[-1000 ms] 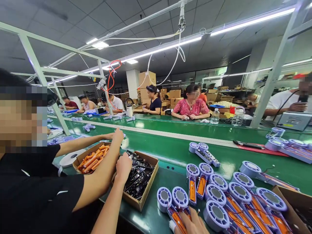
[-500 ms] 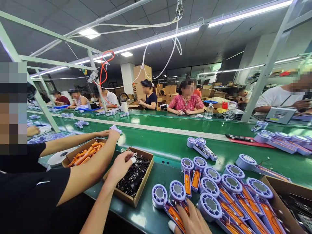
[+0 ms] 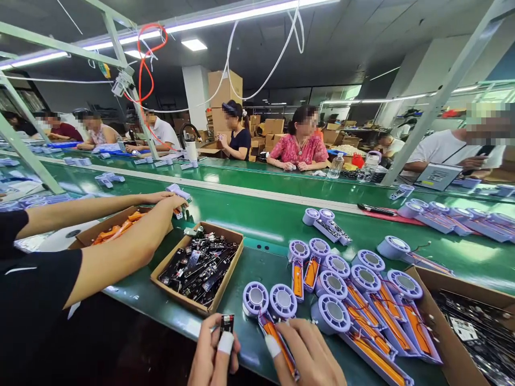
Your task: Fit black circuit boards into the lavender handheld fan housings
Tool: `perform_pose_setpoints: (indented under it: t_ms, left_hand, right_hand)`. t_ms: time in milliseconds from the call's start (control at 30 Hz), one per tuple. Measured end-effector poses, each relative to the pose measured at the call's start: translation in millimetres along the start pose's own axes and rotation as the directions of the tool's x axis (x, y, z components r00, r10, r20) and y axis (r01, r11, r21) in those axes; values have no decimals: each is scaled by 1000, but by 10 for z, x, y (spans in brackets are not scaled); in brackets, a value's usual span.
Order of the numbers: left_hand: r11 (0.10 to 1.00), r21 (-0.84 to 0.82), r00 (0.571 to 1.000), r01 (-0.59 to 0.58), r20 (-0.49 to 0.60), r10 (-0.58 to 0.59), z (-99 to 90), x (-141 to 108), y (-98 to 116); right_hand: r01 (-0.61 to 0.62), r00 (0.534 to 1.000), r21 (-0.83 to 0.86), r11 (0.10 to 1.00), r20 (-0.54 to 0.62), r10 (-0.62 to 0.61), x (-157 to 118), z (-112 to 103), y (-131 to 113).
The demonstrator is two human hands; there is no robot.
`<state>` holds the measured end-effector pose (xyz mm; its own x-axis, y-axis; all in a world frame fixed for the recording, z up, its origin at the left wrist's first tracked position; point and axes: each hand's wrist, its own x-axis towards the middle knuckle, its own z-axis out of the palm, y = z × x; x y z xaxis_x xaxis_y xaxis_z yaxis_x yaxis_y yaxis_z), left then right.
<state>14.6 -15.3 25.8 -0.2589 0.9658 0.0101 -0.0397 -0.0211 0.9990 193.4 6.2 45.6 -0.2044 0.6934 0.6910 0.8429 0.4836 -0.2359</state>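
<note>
At the bottom centre, my left hand (image 3: 215,351) pinches a small black circuit board (image 3: 227,323) between thumb and fingers; a white wrap covers the thumb tip. Just right of it, my right hand (image 3: 308,354) grips a purple fan-shaped unit (image 3: 282,301) by its handle, which holds an orange battery. A second round purple head (image 3: 256,299) lies beside it. Ahead of my left hand stands a cardboard box of black circuit boards (image 3: 201,265). More purple units with orange batteries (image 3: 378,308) lie in a cluster to the right of my right hand.
A co-worker's bare arms (image 3: 124,257) reach in from the left, past a box of orange batteries (image 3: 116,228). A box of dark parts (image 3: 478,332) stands at right. Two units (image 3: 332,230) lie on the green belt. Several people sit across the line.
My left hand has come back from the box of boards to the bottom centre, now with a board in it. My right hand stays at the purple unit. The view has shifted.
</note>
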Motion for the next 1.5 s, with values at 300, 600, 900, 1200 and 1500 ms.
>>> perform_pose_setpoints:
  t_ms: [300, 600, 900, 1200, 1500]
  left_hand:
    - [988, -90, 989, 123, 98, -114, 58, 82, 66]
    - [993, 86, 989, 78, 118, -88, 41, 124, 26]
    - [992, 35, 971, 122, 204, -126, 97, 128, 132]
    - [955, -98, 952, 278, 161, -261, 38, 23, 226]
    - [964, 228, 975, 137, 139, -171, -20, -65, 43]
  right_hand:
    - [-46, 986, 127, 991, 165, 25, 75, 403, -130]
    - [29, 971, 223, 974, 225, -80, 37, 323, -85]
    - [34, 961, 373, 927, 243, -133, 26, 222, -75]
    - [11, 956, 530, 848, 242, -164, -9, 271, -66]
    - [56, 960, 386, 921, 233, -157, 2, 289, -138]
